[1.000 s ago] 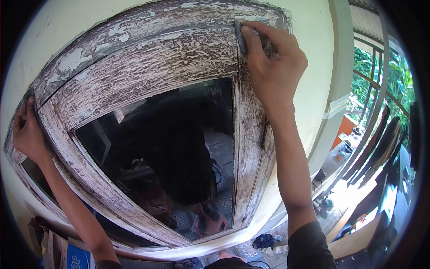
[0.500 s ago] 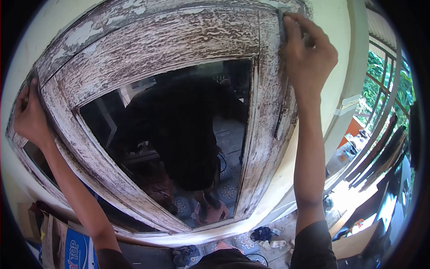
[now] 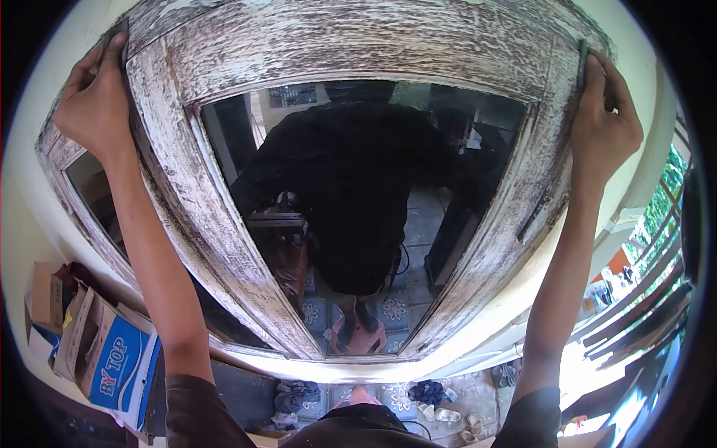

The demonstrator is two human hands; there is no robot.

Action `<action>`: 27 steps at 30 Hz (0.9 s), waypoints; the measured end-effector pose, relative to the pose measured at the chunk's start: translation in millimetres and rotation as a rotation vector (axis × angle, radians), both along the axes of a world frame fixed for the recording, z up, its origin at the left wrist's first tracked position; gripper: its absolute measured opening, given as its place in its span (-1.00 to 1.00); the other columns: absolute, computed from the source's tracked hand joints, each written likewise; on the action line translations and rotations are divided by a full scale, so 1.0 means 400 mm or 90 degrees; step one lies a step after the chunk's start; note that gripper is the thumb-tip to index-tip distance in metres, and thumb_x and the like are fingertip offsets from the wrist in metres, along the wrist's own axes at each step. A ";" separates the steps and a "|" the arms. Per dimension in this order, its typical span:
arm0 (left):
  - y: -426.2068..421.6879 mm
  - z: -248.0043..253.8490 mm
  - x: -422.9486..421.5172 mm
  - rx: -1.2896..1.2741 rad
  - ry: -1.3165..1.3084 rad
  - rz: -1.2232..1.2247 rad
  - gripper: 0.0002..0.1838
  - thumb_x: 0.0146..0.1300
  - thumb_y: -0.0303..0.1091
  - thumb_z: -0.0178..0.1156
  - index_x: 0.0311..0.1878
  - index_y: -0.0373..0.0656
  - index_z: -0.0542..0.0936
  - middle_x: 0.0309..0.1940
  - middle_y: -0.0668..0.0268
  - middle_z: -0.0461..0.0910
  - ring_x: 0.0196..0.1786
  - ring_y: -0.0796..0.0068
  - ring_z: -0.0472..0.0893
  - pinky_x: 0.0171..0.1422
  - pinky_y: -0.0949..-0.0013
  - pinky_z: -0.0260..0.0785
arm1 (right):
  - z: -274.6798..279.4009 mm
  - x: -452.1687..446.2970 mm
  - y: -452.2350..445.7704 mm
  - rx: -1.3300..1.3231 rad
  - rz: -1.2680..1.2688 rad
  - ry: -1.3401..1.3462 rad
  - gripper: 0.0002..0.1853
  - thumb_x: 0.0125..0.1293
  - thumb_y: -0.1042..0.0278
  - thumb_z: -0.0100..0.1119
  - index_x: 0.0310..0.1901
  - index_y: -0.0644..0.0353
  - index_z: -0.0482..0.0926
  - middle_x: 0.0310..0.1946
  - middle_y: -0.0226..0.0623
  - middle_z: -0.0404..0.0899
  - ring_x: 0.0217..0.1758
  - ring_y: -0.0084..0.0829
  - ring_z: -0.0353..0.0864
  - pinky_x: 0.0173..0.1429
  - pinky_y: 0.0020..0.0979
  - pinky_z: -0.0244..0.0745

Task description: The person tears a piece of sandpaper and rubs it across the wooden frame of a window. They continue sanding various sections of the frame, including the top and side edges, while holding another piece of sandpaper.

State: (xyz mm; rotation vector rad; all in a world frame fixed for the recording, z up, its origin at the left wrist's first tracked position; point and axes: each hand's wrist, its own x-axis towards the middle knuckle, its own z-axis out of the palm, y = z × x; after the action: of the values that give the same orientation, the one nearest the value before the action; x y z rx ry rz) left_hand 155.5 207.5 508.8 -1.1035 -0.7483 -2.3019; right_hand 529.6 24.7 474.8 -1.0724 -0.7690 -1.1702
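A wooden window sash (image 3: 358,46) with worn, flaking white paint fills the middle of the view. Its dark glass pane (image 3: 351,187) reflects a person in dark clothes standing on a pink stool. Both my arms reach up to the sash's upper corners. My left hand (image 3: 97,101) is closed at the upper left, its fingertips pinching a short dark strip (image 3: 118,30) against the frame. At the upper right my right hand (image 3: 609,123) is closed too, fingers and thumb on a thin grey strip (image 3: 582,61) along the sash edge. What the strips are, I cannot make out.
A blue and white box marked BY TOP (image 3: 112,369) and a brown carton (image 3: 47,295) are stacked at lower left. Shoes (image 3: 447,414) lie on the tiled floor below. Slats or boards (image 3: 635,313) lean at the right, near greenery.
The view has turned, so the window appears further right and squarer on. Both hands stay at the upper corners, fingers closed; my left hand now appears higher in the view.
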 end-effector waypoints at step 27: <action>0.001 -0.014 -0.001 0.015 0.021 0.029 -0.71 -0.03 -0.16 0.46 -0.36 -0.20 0.74 -0.76 0.48 0.40 -0.64 0.72 0.29 -0.48 0.52 0.17 | -0.051 0.025 0.017 0.020 -0.092 -0.158 -0.84 0.24 0.31 0.29 -0.18 0.11 0.72 -0.42 -0.38 0.70 -0.41 -0.72 0.57 -0.42 -0.64 0.33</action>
State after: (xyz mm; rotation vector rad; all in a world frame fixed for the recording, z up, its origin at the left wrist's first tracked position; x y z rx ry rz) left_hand 155.2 207.9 503.1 -1.1004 -0.7254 -2.2443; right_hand 539.7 31.3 454.4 -0.9805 -0.8732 -1.4536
